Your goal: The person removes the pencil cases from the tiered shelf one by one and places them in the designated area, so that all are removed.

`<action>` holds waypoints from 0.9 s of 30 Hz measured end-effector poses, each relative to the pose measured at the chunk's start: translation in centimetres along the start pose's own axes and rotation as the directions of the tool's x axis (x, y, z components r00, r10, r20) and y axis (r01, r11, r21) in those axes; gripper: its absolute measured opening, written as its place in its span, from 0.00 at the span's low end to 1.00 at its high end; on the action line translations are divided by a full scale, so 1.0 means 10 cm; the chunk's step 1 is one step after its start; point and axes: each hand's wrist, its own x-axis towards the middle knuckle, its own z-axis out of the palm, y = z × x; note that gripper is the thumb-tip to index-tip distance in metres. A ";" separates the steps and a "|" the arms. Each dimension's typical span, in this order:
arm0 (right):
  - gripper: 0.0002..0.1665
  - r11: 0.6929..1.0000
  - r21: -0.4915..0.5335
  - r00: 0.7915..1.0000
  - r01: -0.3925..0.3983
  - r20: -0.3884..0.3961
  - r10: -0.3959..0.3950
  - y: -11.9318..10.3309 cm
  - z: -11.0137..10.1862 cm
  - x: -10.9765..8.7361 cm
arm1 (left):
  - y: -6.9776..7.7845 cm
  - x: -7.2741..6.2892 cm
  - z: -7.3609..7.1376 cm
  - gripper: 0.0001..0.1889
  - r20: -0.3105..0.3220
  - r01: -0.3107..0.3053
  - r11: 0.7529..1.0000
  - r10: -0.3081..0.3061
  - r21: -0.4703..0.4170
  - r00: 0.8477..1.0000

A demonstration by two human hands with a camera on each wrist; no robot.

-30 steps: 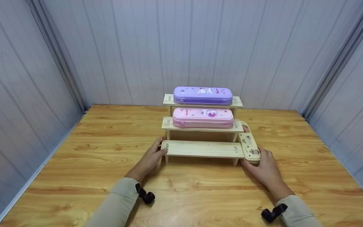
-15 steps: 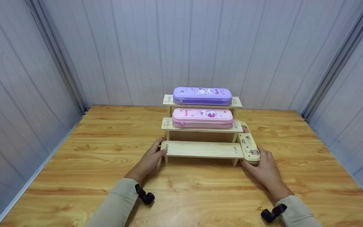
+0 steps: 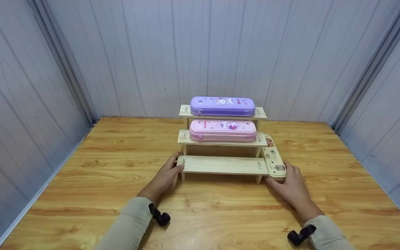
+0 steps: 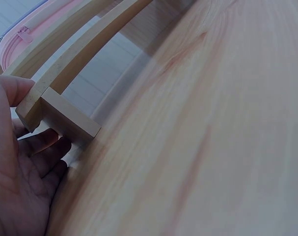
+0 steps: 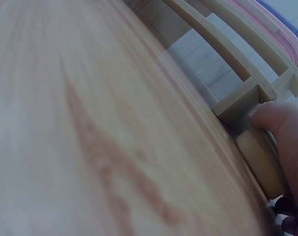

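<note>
A purple case (image 3: 222, 106) and pink case (image 3: 223, 130) top a wooden rack (image 3: 224, 164); left hand (image 3: 161, 178) pinches its lower left, right hand (image 3: 292, 187) grips a cream case (image 3: 274, 162), cartoon-printed, beside it.

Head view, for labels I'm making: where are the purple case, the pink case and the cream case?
Purple case (image 3: 222, 105), head view: middle of its lid.
Pink case (image 3: 223, 128), head view: middle of its lid.
Cream case (image 3: 274, 157), head view: middle of its lid.
</note>
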 end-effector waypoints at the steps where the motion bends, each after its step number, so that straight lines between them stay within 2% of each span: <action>1: 0.60 1.000 0.013 1.000 -0.002 0.005 0.002 -0.01 -0.01 0.00 | 0.00 0.00 0.00 0.25 -0.002 0.005 1.000 -0.005 0.002 1.000; 6: 0.59 0.996 0.093 1.000 -0.007 0.029 0.004 -0.06 -0.11 0.00 | -0.01 0.01 -0.01 0.24 -0.005 0.001 1.000 -0.001 0.009 1.000; 12: 0.52 0.987 0.158 1.000 0.019 0.008 -0.021 -0.15 -0.20 0.06 | 0.00 -0.01 -0.01 0.25 0.014 0.017 1.000 -0.017 -0.014 1.000; 17: 0.51 0.974 0.226 1.000 0.013 0.000 -0.013 -0.28 -0.21 0.15 | 0.00 0.00 -0.01 0.26 0.012 0.032 0.999 -0.031 -0.016 0.999; 27: 0.48 0.948 0.317 0.999 0.042 -0.034 -0.033 -0.56 -0.19 0.34 | 0.00 0.00 -0.01 0.24 0.001 -0.006 1.000 0.006 0.001 1.000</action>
